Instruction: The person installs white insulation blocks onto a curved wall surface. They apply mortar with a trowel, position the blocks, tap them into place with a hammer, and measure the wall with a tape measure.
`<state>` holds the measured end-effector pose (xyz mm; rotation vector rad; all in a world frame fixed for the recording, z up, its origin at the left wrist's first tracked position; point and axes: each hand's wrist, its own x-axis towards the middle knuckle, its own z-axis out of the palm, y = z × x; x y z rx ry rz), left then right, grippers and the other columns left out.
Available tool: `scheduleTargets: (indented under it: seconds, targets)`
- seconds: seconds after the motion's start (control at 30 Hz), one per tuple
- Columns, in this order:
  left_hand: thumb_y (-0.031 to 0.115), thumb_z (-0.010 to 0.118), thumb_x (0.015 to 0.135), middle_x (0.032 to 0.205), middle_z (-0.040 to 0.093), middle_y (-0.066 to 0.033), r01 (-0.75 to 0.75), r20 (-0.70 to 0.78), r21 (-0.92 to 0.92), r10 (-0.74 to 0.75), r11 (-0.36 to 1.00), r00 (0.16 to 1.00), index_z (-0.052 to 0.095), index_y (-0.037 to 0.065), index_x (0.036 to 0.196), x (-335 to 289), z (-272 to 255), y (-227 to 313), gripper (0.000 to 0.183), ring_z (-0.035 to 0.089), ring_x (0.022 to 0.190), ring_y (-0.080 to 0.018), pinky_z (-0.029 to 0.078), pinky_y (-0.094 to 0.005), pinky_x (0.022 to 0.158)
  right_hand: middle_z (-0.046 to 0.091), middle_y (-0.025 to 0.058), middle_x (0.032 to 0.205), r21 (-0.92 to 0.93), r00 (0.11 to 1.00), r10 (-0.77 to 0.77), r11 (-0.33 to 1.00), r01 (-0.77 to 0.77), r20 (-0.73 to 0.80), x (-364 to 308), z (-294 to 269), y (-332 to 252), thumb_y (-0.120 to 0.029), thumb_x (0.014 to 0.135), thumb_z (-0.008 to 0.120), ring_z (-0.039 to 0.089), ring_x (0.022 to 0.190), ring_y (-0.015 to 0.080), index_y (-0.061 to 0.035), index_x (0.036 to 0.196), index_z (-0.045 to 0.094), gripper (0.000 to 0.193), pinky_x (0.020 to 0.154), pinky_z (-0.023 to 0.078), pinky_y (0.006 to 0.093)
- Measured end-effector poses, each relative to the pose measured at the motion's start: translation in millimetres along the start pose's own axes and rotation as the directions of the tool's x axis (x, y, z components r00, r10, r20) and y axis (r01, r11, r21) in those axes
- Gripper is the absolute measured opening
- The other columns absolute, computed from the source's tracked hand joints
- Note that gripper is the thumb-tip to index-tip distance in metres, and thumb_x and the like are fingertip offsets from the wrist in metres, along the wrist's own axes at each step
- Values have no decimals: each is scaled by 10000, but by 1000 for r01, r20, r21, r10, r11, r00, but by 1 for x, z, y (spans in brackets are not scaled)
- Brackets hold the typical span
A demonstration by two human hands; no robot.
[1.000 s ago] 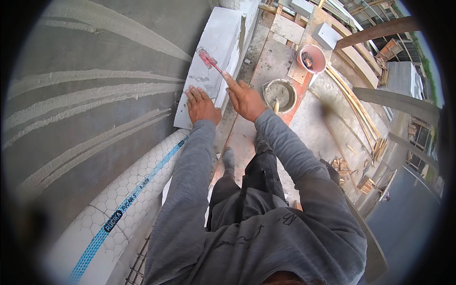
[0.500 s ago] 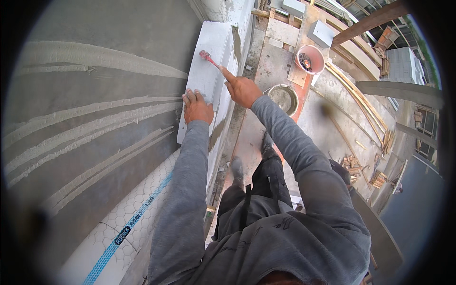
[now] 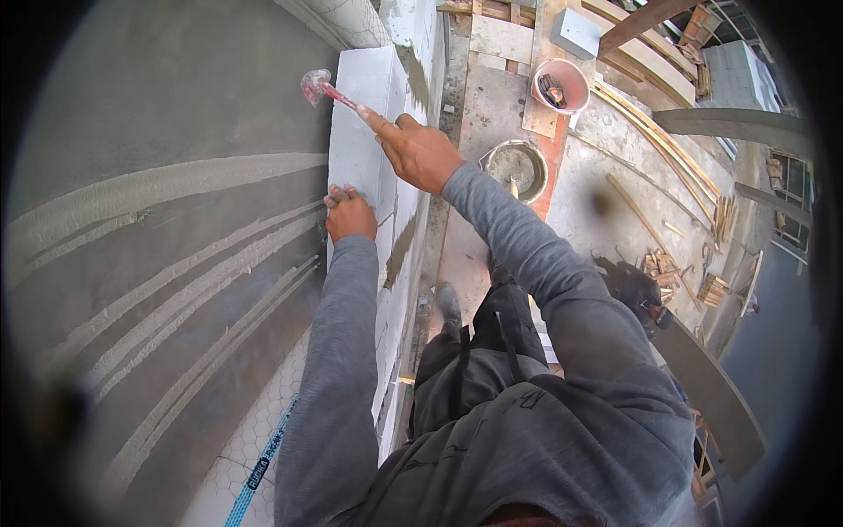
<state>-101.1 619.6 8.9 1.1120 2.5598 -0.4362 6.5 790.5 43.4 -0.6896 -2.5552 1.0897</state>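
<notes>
A long white building block [image 3: 358,110] lies on the top course of a white block wall, against a dark grey upright surface [image 3: 219,79] with mortar ridges. My left hand [image 3: 351,217] rests at the block's left edge, fingers slightly bent and a little apart. My right hand [image 3: 420,154] is closed around the red handle of a hammer-like tool [image 3: 329,90]. Its smeared, pinkish-white head is beyond the block's left edge, over the grey surface. Whether the head touches anything I cannot tell.
Right of the wall stand a mortar bucket [image 3: 537,158] with a handle sticking out and a pink bucket [image 3: 576,83] holding dark items. Planks [image 3: 654,145] and wood scraps [image 3: 663,263] lie farther right. Another person [image 3: 645,299] is bent low there. White pipe with wire mesh [image 3: 351,19] flanks the wall.
The tool's head has moved left off the block's top to beyond its edge. My left hand has slid toward the edge, its fingers now more bent. The view has shifted slightly.
</notes>
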Motion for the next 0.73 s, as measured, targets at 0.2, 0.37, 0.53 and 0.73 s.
scheduleTargets:
  seconds: [0.2,0.37,0.53,0.73]
  targets:
    - [176,610,876,1414,458,-283,-27,-99,-7,26,1000,995,541,-20,1328,11,0,3,498,509,1256,-442,528,-451,944,613,221,865,-107,992,86,991,-76,91,14,-6,18,-166,967,473,640,669,389,-293,1504,322,571,608,519,470]
    - [262,697,840,1423,446,-269,-28,-63,30,30,999,998,511,-8,1347,2,14,-4,604,509,1267,-400,502,-444,976,616,218,868,-55,996,58,997,-54,73,-7,-5,18,-172,979,448,640,668,387,-288,1502,325,550,633,523,481]
    - [265,700,835,1425,451,-264,20,-37,20,-19,1000,999,524,-3,1336,7,7,-7,595,516,1265,-392,505,-443,969,635,200,757,-93,996,29,995,-21,86,-5,-6,8,-225,985,507,638,644,373,-247,1513,311,564,624,532,479]
    - [280,722,811,1428,458,-246,-6,-92,46,10,999,996,532,28,1343,7,15,-2,619,509,1270,-402,504,-444,971,633,217,883,-21,988,89,996,-87,125,-11,16,44,-287,977,519,646,699,389,-265,1517,299,583,653,527,485]
